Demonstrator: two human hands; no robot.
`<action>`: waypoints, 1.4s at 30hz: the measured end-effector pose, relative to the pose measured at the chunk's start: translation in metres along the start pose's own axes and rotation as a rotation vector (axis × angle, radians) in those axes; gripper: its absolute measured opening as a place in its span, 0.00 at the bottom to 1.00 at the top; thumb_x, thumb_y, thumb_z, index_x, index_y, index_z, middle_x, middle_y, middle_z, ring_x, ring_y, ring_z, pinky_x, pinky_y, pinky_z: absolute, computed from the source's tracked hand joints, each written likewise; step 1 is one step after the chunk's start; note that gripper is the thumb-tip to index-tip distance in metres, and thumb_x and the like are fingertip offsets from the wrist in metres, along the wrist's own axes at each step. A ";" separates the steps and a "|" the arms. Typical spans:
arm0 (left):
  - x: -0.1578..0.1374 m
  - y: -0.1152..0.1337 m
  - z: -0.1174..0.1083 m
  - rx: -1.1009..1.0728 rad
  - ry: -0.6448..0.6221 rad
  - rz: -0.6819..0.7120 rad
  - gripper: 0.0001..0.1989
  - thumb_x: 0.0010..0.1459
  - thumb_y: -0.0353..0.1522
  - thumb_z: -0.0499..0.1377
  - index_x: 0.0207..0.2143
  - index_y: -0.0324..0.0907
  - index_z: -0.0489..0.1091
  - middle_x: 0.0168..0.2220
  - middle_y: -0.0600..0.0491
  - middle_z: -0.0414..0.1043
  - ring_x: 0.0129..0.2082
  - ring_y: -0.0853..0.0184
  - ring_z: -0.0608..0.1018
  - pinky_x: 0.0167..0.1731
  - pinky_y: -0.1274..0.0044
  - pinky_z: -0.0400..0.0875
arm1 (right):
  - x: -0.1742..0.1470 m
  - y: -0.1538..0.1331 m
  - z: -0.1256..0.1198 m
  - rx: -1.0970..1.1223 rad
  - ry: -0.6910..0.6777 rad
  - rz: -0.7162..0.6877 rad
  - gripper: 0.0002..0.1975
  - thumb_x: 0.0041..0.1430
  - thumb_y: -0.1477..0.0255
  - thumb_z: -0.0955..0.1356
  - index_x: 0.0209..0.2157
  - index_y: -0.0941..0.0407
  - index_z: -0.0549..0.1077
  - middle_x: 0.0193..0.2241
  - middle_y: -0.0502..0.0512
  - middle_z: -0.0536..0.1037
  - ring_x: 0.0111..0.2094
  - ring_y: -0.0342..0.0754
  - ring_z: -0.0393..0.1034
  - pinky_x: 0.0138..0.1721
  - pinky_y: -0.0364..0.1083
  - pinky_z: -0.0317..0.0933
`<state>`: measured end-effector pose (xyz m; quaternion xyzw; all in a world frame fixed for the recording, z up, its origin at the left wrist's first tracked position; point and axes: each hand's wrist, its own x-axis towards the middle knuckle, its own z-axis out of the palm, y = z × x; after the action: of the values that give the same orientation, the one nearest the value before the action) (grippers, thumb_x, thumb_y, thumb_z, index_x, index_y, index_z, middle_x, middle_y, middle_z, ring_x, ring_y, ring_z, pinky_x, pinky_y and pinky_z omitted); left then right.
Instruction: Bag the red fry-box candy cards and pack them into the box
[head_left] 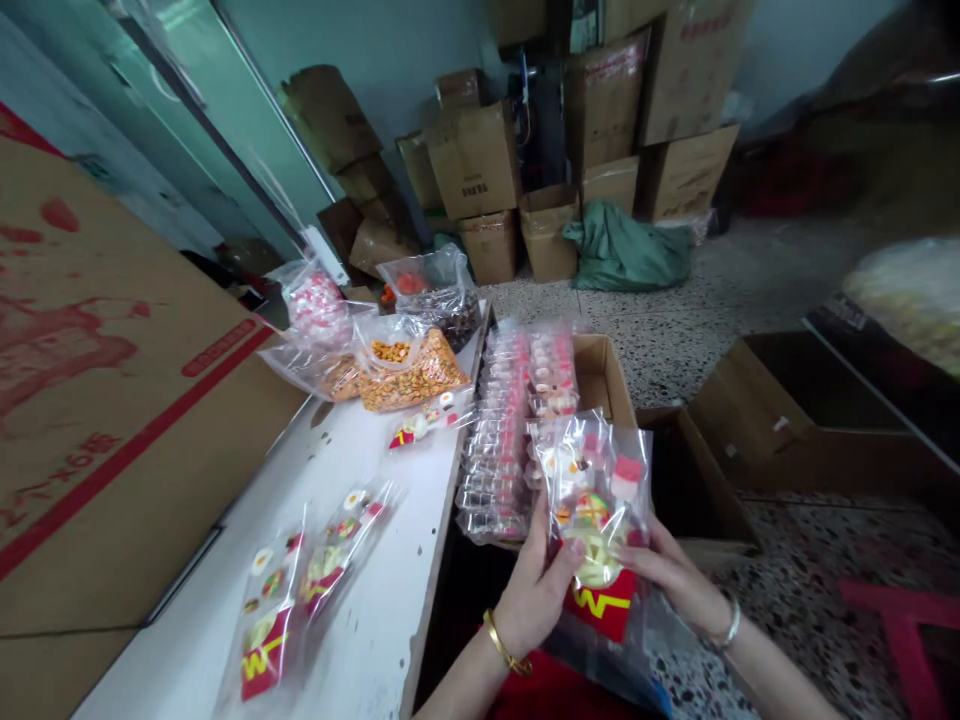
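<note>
Between my two hands are clear plastic packets of small fast-food-shaped pieces with a red fries sleeve marked in yellow; at least two appear stacked. My left hand grips their left side, thumb on the front. On the right side, my right hand pinches the edge, fingers partly behind the plastic. Just beyond, an open cardboard box holds rows of similar packets standing close together. More such packets lie flat on the white table to my left, one packet near the front and another packet beside it.
The white table carries bags of small orange pieces and pink-white pieces at its far end. A large carton stands along its left. Open boxes sit on the speckled floor at right; stacked cartons line the wall.
</note>
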<state>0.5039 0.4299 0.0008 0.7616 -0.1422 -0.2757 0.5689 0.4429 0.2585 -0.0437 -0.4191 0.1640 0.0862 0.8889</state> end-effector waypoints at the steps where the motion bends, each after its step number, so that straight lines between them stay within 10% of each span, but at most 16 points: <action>1: -0.013 0.000 -0.002 0.006 0.034 0.000 0.36 0.62 0.42 0.51 0.66 0.44 0.36 0.66 0.50 0.41 0.65 0.60 0.48 0.65 0.67 0.44 | -0.003 0.006 0.011 -0.001 -0.008 -0.001 0.37 0.48 0.67 0.74 0.59 0.49 0.59 0.50 0.58 0.72 0.47 0.57 0.69 0.49 0.55 0.63; 8: -0.095 0.000 -0.070 0.196 0.240 0.036 0.39 0.59 0.39 0.56 0.65 0.49 0.35 0.66 0.48 0.44 0.63 0.58 0.55 0.61 0.64 0.54 | -0.018 0.058 0.070 0.029 -0.245 0.260 0.32 0.50 0.65 0.73 0.56 0.55 0.64 0.45 0.60 0.75 0.46 0.59 0.70 0.50 0.57 0.61; 12: -0.122 0.018 -0.126 0.538 0.474 0.149 0.29 0.60 0.38 0.56 0.62 0.49 0.52 0.64 0.50 0.47 0.64 0.59 0.51 0.63 0.62 0.47 | -0.006 0.070 0.095 -0.002 -0.527 0.335 0.28 0.51 0.68 0.72 0.54 0.56 0.67 0.47 0.60 0.74 0.47 0.59 0.70 0.51 0.59 0.60; 16: -0.146 0.033 -0.158 0.585 0.403 0.179 0.19 0.58 0.37 0.58 0.52 0.46 0.65 0.58 0.47 0.59 0.59 0.61 0.60 0.60 0.67 0.54 | 0.003 0.069 0.131 -0.072 -0.796 0.425 0.30 0.50 0.71 0.72 0.55 0.54 0.66 0.49 0.60 0.73 0.49 0.59 0.68 0.50 0.58 0.61; 24: -0.210 0.027 -0.176 0.366 0.405 0.116 0.08 0.56 0.35 0.60 0.30 0.39 0.70 0.48 0.47 0.64 0.51 0.63 0.67 0.54 0.70 0.59 | -0.014 0.080 0.189 -0.142 -1.121 0.658 0.26 0.50 0.75 0.71 0.53 0.57 0.68 0.44 0.60 0.76 0.44 0.54 0.72 0.49 0.52 0.63; 42: -0.237 0.030 -0.187 0.224 0.297 0.036 0.07 0.56 0.34 0.59 0.31 0.38 0.69 0.41 0.49 0.67 0.42 0.67 0.70 0.47 0.74 0.63 | -0.026 0.085 0.209 -0.232 -1.190 0.693 0.30 0.47 0.74 0.71 0.54 0.58 0.66 0.44 0.60 0.76 0.46 0.54 0.70 0.50 0.53 0.61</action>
<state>0.4242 0.6934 0.1280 0.8499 -0.1003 -0.1323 0.5000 0.4395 0.4739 0.0290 -0.3163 -0.2371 0.5966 0.6985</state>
